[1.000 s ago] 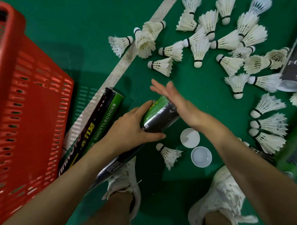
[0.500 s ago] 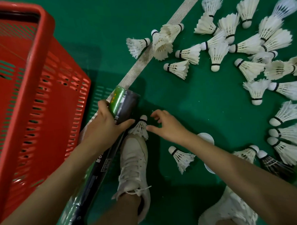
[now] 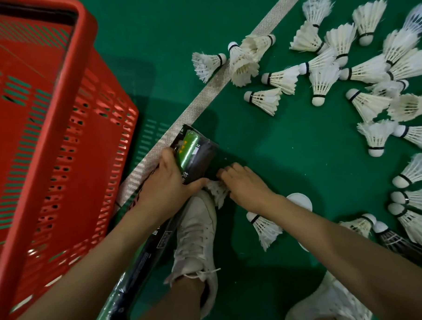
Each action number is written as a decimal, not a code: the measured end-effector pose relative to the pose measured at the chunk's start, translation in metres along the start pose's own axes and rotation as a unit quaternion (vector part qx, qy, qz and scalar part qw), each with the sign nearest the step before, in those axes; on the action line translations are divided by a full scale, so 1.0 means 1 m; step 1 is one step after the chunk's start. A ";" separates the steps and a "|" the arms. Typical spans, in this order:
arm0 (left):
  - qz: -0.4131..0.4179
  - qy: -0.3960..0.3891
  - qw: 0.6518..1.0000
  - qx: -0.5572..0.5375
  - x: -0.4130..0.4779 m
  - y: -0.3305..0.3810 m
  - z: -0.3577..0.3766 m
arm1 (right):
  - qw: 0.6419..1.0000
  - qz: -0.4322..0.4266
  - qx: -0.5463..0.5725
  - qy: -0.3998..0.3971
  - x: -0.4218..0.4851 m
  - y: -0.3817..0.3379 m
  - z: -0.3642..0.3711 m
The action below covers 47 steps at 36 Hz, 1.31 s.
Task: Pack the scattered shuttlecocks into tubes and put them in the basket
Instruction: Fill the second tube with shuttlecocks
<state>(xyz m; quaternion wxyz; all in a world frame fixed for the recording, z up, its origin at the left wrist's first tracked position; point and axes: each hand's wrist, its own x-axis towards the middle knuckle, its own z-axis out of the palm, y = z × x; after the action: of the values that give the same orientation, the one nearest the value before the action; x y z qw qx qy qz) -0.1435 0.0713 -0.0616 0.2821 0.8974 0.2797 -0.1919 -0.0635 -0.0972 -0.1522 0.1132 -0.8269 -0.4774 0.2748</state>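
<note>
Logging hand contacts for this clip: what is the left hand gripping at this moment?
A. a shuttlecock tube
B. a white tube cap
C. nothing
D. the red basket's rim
A: the left hand is wrapped round the black-and-green shuttlecock tube near its upper end, apart from the red basket; the right hand pinches a shuttlecock beside it.

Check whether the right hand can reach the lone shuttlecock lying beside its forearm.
Probably yes, once freed: the lone shuttlecock lies uncovered on the floor close by, but the right hand already seems to grip another shuttlecock.
</note>
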 end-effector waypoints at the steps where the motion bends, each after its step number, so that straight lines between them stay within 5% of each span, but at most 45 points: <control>1: 0.003 0.001 1.000 -0.002 0.000 0.000 0.000 | 0.999 0.018 0.021 0.016 -0.003 0.005 -0.001; 5: 0.022 0.007 1.000 -0.016 0.001 0.007 0.002 | 0.958 0.166 0.205 0.116 -0.019 0.038 -0.010; 9: 0.041 -0.028 0.999 0.021 0.004 0.028 0.011 | 0.838 0.241 0.426 0.242 -0.042 0.071 -0.039; 15: 0.097 -0.045 0.987 0.116 0.015 0.071 0.021 | 0.669 0.302 0.572 0.367 -0.064 0.096 -0.079; 29: 0.223 -0.057 0.962 0.146 0.045 0.174 0.042 | 0.524 0.287 0.636 0.489 -0.097 0.118 -0.116; 33: 0.239 -0.068 0.956 0.154 0.043 0.184 0.051 | 0.525 0.282 0.624 0.505 -0.110 0.124 -0.116; 35: 0.249 -0.075 0.952 0.159 0.040 0.187 0.055 | 0.564 0.298 0.596 0.487 -0.113 0.122 -0.113; 39: 0.259 -0.075 0.950 0.155 0.037 0.194 0.061 | 0.668 0.311 0.562 0.375 -0.113 0.113 -0.112; 47: 0.236 -0.050 0.962 0.128 0.051 0.195 0.038 | 0.711 0.319 0.602 0.176 -0.085 0.110 -0.142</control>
<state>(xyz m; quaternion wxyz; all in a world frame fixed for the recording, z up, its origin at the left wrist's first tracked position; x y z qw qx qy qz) 0.0074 -0.0657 -0.0388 0.2157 0.9558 0.0184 -0.1989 0.0629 -0.2163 -0.0551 0.5743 -0.7203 0.1091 0.3734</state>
